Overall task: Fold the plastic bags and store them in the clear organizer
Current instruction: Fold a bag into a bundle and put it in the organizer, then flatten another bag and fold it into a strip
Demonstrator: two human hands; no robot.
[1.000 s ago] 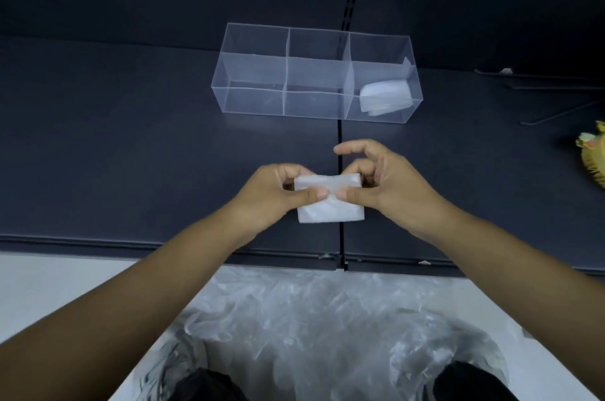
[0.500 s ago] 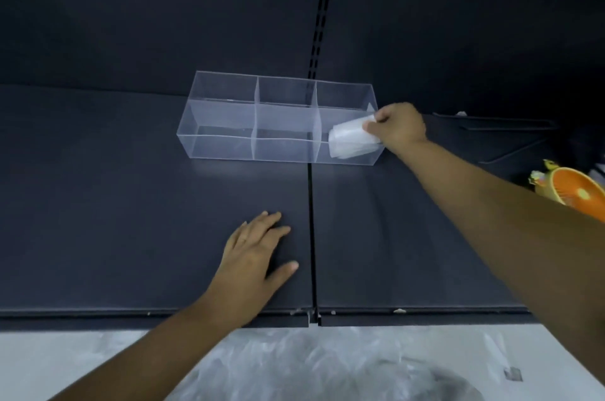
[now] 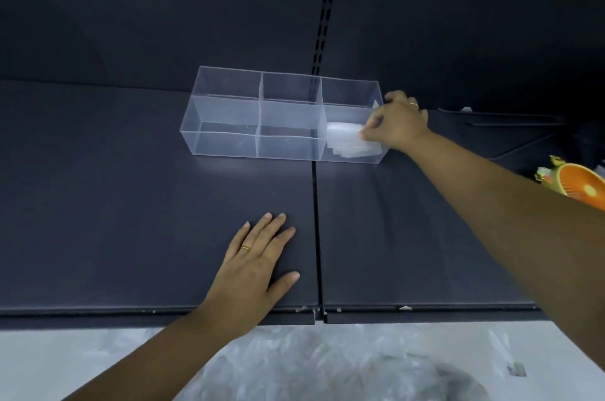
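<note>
Dark grey shelf [image 3: 98, 204] boards fill the view, split by a seam [image 3: 316, 220] that runs from the front edge back to a slotted upright in the rear panel.

At the near left, the left hand [image 3: 252, 266] lies flat on the shelf just left of the seam, with its fingers straight and spread and nothing in it.

Farther back sits the clear organizer [image 3: 226, 142]. Its long axis runs left to right across the view, and it has three compartments side by side. Bags show only in the right-hand one, to the right of the seam line.

There a folded bag [image 3: 343, 135], a pale flat packet, lies on top of a small stack of folded plastic [image 3: 355, 150]. The right hand [image 3: 396, 125] reaches over the organizer's right end wall, and its thumb and fingertips are curled onto the packet's right edge. It seems to be seating the packet on the stack.

Beyond that arm, at the far right edge, part of an orange fan [image 3: 579, 184] shows.

The loose plastic bags [image 3: 327, 364] wait in a crumpled heap below the shelf's front edge, close to the person and well apart from the organizer.

The coming move probably turns on that gap. The storing place is far forward and to the right, so the right hand suits it. The supply lies low and near, and the free left hand is the closer one to fetch from it.
</note>
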